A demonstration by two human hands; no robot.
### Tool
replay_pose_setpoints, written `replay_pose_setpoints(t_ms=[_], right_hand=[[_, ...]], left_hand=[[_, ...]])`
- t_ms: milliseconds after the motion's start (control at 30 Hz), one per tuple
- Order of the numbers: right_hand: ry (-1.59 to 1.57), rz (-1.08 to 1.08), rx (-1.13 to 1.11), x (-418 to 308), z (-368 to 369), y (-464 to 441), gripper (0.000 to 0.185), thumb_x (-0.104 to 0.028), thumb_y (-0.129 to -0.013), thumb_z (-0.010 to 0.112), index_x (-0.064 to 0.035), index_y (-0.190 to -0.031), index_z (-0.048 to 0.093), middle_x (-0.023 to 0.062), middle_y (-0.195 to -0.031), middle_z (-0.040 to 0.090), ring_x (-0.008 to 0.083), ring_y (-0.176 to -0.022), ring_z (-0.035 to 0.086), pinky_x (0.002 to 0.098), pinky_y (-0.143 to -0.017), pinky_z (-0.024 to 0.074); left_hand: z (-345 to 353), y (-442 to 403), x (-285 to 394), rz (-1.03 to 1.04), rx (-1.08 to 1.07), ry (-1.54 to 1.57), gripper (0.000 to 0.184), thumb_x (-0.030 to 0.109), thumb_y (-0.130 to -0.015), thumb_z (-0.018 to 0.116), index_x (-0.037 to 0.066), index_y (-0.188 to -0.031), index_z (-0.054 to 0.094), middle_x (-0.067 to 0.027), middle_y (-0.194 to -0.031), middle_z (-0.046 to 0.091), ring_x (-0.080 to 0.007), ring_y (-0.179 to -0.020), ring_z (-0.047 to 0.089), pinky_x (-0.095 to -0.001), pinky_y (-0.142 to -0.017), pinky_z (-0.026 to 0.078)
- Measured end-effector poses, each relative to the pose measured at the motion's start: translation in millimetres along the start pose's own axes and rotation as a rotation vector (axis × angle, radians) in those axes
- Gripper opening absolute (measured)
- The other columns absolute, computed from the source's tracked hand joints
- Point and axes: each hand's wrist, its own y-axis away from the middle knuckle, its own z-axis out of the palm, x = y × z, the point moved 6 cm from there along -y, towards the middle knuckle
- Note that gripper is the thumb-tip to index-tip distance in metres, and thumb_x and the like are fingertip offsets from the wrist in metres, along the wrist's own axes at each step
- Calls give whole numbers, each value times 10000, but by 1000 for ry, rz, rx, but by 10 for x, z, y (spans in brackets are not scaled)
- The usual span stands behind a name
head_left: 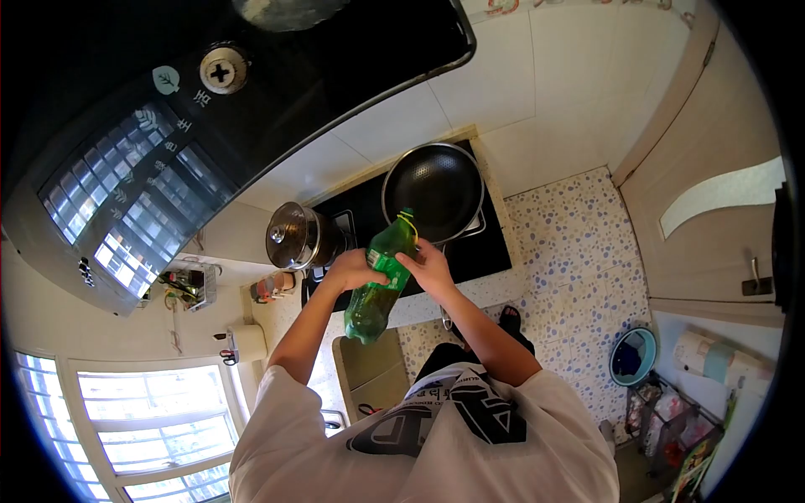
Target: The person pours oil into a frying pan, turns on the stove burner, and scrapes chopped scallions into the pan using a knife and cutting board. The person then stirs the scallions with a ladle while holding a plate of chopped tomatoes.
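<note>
A green plastic bottle (373, 303) with dark liquid inside is held at a tilt over the stove's front, its capped-looking neck pointing up toward the wok. My left hand (350, 270) grips the bottle's left side around its middle. On the right side, my right hand (429, 270) has its fingers round the bottle near the shoulder. The black wok (434, 189) sits on the right part of the black stove (493, 251), just beyond the bottle's neck. Nothing can be made out inside the wok.
A lidded pot (293, 237) stands on the stove's left side. The range hood (335, 84) overhangs from the upper left. Left of my arms are a knife holder (249, 344) and a sink (369, 369). A blue bucket (633, 356) is on the floor at right.
</note>
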Motion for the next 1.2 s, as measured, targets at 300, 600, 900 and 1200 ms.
replay_pose_setpoints(t_ms=[300,600,900,1200], right_hand=[[381,-287,-2,-884,-19,-226,587,-277,-856,801,-52,-1327,532,61,-815,606,144,-670,573,308,-612,484],[-480,-4,199,-529,-1181,-198,221,-107,-950,485,-101,-1168,453,131,-900,680,111,-633,479,233,-582,381],[2,-221,116,-1583,-1315,-70,233,-74,-979,583,-77,-1212,571,34,-1096,637,97,-851,567,225,-745,438],[329,-523,-602,-2797,295,79,371,127,-788,745,-20,-1119,663,85,-1123,619,175,-998,638,289,-884,551]], left_hand=[[-423,262,150,107,348,57,719,459,-598,840,-2,-1118,654,-221,-989,723,-396,-936,695,-435,-848,546],[-636,768,191,178,636,302,754,379,-636,871,7,-1227,587,-187,-1041,726,-357,-970,703,-408,-865,552],[-357,904,219,284,738,494,720,326,-631,896,34,-1219,600,-176,-1041,729,-339,-957,715,-398,-854,563],[-107,1223,171,261,706,449,810,364,-605,902,48,-1278,580,-178,-1000,719,-367,-904,709,-409,-807,573]])
